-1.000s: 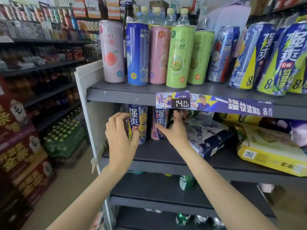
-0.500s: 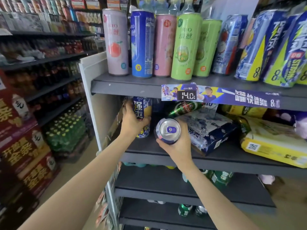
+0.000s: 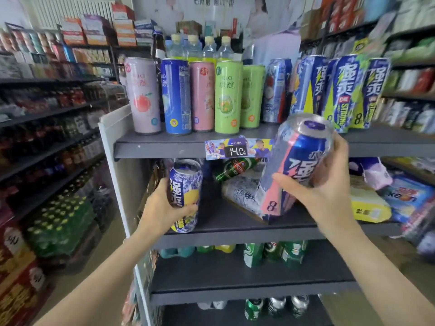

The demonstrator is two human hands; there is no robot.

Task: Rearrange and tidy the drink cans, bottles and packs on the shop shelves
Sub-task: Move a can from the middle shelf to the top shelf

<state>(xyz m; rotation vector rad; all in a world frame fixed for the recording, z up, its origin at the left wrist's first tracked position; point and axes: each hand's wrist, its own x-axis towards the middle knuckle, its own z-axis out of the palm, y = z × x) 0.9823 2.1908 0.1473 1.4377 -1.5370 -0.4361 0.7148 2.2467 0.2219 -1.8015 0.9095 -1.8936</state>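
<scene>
Hands point(image 3: 164, 208) point(image 3: 327, 194) gripping cans point(image 3: 186, 196) point(image 3: 299, 161) at shelf edge point(image 3: 235, 231)

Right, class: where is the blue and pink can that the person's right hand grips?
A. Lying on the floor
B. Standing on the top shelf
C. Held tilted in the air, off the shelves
C: the right hand grips the blue and pink can tilted in front of the shelves, resting on none.

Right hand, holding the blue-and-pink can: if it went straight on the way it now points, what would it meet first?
Probably the top shelf's front edge. The right hand grips the blue-and-pink can tilted up and inward, its top already level with that edge; beyond stand the blue-and-yellow cans. Depth is unclear.
</scene>
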